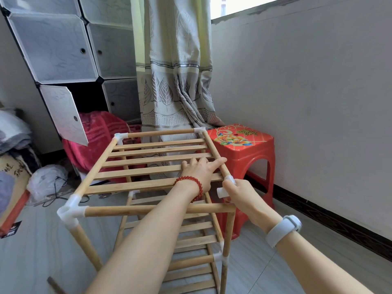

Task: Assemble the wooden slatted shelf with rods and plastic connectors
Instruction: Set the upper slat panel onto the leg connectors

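Right now the person's left hand (199,169) lies palm down on the top tier of the wooden shelf (148,172), its fingers straight and loosely spread across the slats, the forefinger reaching to the right-hand side rod (215,154). A red bead bracelet (194,185) circles that wrist. The right hand (240,195) curls its fingers round a white plastic connector (224,188) sitting at the near end of that side rod; one open socket of the connector pokes out leftward from the grip. The near front rod (161,209) ends bare, just below the connector and not seated in it. The shelf stands upright on the grey floor (31,251), lower tiers visible beneath; the slats run left to right, and the side rods run away from the person toward the curtain (174,81). A red plastic stool (244,149) stands just beside its right side, with a flower print on the seat; any writing there is too small to read.
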{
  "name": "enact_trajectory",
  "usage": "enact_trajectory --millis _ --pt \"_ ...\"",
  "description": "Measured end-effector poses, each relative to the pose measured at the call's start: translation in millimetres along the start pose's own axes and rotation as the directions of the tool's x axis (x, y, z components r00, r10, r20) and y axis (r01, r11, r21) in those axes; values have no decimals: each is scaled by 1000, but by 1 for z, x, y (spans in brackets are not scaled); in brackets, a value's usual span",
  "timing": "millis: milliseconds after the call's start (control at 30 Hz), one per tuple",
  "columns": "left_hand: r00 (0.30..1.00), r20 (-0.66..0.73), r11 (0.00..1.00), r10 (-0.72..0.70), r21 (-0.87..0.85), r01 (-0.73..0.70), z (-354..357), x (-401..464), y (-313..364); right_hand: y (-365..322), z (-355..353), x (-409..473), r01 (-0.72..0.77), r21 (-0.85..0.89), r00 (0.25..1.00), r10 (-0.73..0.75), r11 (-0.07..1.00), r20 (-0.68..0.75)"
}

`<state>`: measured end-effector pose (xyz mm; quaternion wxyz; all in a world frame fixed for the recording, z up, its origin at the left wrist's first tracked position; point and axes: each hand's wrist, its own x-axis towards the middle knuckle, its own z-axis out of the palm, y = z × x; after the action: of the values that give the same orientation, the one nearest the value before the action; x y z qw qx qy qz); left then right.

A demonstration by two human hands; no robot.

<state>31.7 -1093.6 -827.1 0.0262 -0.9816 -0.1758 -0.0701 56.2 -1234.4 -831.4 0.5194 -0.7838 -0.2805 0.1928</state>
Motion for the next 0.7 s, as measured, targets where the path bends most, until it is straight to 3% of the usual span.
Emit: enact_trajectory --millis 133,267,533,700 --pt "1000 6 1000 -14 25 14 -1 1 -3 0 15 1 -24 18 989 27 1000 -142" --pt "1000 6 999 -29 32 29 -2 2 -3 -3 20 4 -49 24 982 52 999 -183" --pt "998 46 999 -36 38 34 -5 1 -3 1 -14 10 -64 -58 995 68 996 69" --pt "979 174 990 -105 109 87 -22 6 4 -10 -37 25 -130 -169 970 161 977 185"
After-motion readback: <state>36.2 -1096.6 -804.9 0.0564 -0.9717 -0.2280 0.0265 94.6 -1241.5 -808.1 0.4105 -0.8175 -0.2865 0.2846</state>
